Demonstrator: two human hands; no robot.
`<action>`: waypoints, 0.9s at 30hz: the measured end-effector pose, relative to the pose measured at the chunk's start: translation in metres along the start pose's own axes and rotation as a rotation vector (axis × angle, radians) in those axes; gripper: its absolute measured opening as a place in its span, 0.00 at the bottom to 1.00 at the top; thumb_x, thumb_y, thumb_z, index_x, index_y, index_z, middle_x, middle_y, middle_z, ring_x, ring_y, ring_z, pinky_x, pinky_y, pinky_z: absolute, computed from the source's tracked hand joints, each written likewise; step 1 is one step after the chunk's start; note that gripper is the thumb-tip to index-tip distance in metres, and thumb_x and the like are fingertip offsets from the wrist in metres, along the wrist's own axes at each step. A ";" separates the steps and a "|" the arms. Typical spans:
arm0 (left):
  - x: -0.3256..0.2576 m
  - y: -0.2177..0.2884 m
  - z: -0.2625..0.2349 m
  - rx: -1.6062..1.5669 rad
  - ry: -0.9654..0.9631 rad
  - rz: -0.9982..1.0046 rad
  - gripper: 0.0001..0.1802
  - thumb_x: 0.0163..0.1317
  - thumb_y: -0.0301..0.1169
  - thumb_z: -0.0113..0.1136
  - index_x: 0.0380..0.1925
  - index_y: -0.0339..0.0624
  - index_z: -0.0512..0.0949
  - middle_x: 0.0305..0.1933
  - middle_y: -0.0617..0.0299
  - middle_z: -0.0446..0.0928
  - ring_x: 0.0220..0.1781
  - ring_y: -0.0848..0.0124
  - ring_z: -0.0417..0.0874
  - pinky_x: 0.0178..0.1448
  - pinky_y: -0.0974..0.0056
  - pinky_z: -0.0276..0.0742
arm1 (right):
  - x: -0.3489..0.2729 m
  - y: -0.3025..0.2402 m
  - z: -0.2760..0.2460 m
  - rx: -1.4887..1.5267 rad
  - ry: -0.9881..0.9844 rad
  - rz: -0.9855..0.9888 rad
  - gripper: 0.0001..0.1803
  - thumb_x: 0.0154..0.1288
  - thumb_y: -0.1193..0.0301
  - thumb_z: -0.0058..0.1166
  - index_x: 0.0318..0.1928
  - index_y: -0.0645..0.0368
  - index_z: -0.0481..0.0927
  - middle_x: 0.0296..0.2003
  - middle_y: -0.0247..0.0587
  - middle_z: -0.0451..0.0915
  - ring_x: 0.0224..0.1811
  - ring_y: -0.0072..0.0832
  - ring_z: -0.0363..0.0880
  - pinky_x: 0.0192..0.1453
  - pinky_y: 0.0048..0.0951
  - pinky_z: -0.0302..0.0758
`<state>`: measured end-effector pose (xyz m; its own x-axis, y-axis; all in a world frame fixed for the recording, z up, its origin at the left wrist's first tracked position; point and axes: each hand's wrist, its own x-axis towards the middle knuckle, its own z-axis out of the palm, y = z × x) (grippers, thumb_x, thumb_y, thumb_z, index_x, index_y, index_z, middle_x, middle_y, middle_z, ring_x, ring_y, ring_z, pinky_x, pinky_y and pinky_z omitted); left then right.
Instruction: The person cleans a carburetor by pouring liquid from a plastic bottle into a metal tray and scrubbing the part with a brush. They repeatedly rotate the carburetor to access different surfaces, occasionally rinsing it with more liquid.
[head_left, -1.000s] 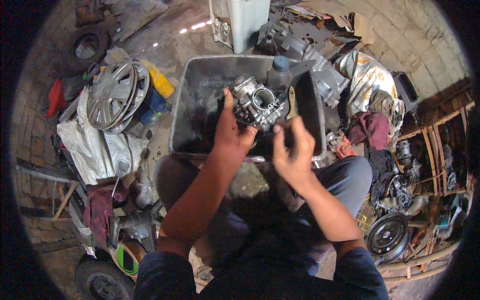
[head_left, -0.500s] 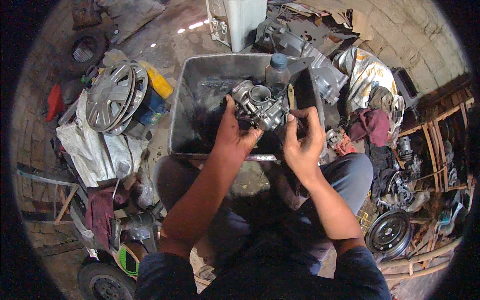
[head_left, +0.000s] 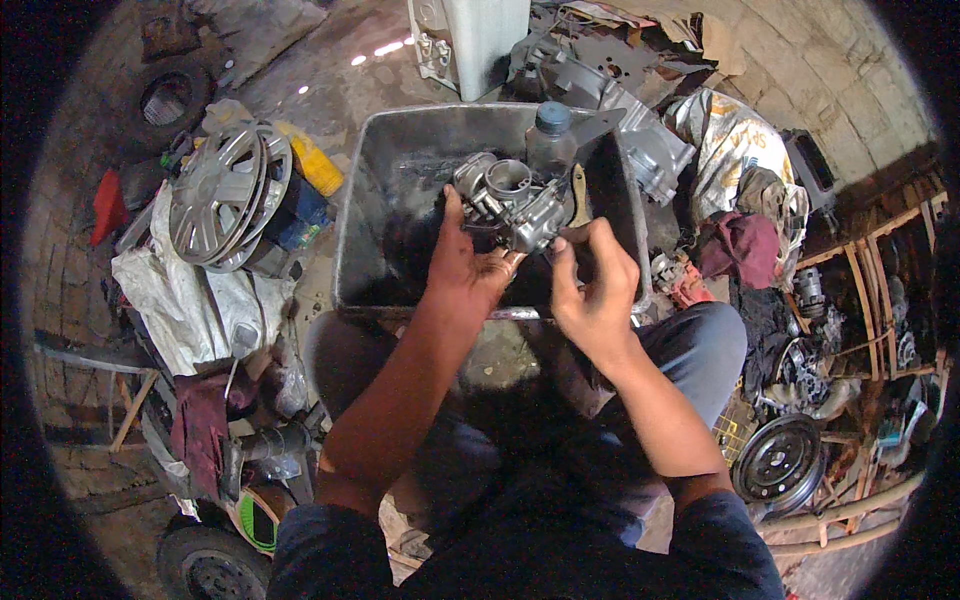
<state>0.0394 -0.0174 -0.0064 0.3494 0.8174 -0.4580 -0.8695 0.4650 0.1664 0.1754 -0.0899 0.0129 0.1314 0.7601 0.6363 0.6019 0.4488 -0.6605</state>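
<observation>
A silver metal carburetor (head_left: 512, 208) with a round open throat is held over a dark plastic tub (head_left: 346, 235). My left hand (head_left: 465, 258) is closed round its left and lower side, thumb underneath. My right hand (head_left: 600, 285) is at the carburetor's lower right corner, thumb and forefinger pinched together against its edge. Whatever small part lies between those fingertips is too small to make out. Inside the tub, behind the carburetor, stand a clear bottle with a blue cap (head_left: 553, 120) and a brush with a pale handle (head_left: 579, 190).
Silver wheel covers (head_left: 222, 195) and a white sack (head_left: 175, 300) lie at the left. A large metal casing (head_left: 640, 145) sits beyond the tub's right corner. Further right are a maroon cloth (head_left: 742, 248), a black wheel rim (head_left: 777, 466) and a wooden rack (head_left: 868, 310) with metal parts.
The carburetor and both hands have shifted slightly left. My right fingers have bent more and closed in at the carburetor's lower right edge.
</observation>
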 end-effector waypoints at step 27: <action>-0.020 0.006 -0.001 0.512 -0.228 0.315 0.42 0.71 0.24 0.59 0.77 0.46 0.45 0.71 0.52 0.68 0.70 0.63 0.73 0.76 0.53 0.68 | -0.003 -0.004 0.005 0.066 0.031 -0.001 0.07 0.64 0.82 0.58 0.35 0.65 0.72 0.23 0.47 0.77 0.21 0.31 0.76 0.27 0.33 0.70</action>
<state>0.0270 -0.0315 0.0024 0.2189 0.9668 -0.1320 -0.6858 0.2487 0.6840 0.1684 -0.0917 0.0113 0.1559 0.7448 0.6488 0.5489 0.4808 -0.6838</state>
